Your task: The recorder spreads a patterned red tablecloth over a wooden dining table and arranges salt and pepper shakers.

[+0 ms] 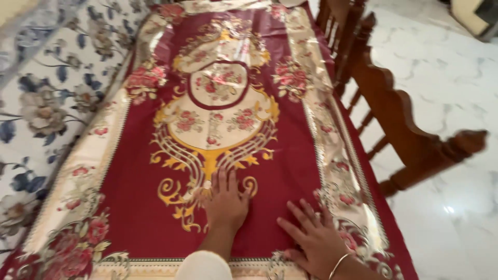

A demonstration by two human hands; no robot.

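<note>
A shiny dark red cloth with gold scrolls, cream borders and rose patterns lies spread flat over a table. My left hand rests palm down on the gold scroll pattern near the front middle, fingers close together. My right hand lies flat on the cloth just to the right, fingers spread, a thin gold bangle on its wrist. Neither hand holds anything. A cream sleeve covers my left forearm at the bottom edge.
A white fabric with blue and grey flowers lies along the left side of the cloth. Carved brown wooden chairs stand close to the table's right edge. White marble floor stretches beyond them.
</note>
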